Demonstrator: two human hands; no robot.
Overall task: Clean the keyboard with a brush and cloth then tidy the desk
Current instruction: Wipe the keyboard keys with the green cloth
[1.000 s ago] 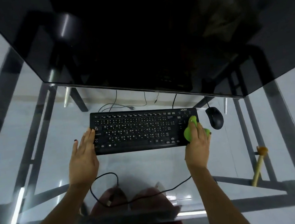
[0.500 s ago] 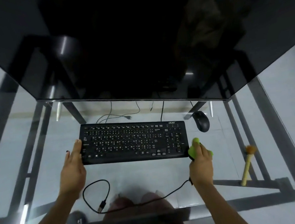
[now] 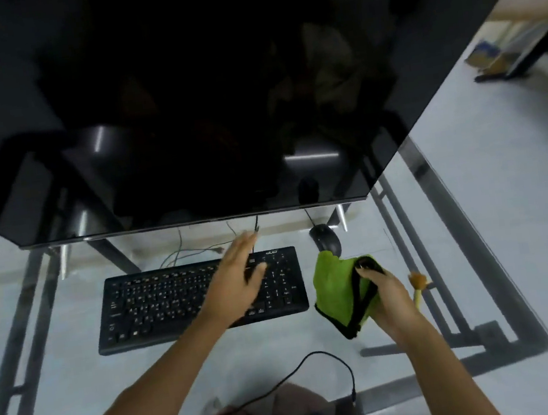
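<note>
A black keyboard point(image 3: 173, 299) lies on the glass desk point(image 3: 80, 386) below the monitor. My left hand point(image 3: 236, 281) hovers over the keyboard's right half, fingers spread, holding nothing. To the right of the keyboard, my right hand point(image 3: 390, 296) grips a green cloth with black trim point(image 3: 338, 289), which hangs unfolded above the desk. A small brush with a yellow handle and tan bristles point(image 3: 418, 284) lies just beyond my right hand, partly hidden by it.
A large dark monitor point(image 3: 200, 95) fills the upper view. A black mouse point(image 3: 327, 242) sits behind the cloth. A loose black cable point(image 3: 319, 363) curls across the near desk. Thin wires point(image 3: 185, 252) run behind the keyboard. My knees show through the glass.
My left hand left the keyboard's left edge and crossed over its right half. My right hand lifted the cloth off the keyboard's corner, and the cloth has opened out. The view swung right.
</note>
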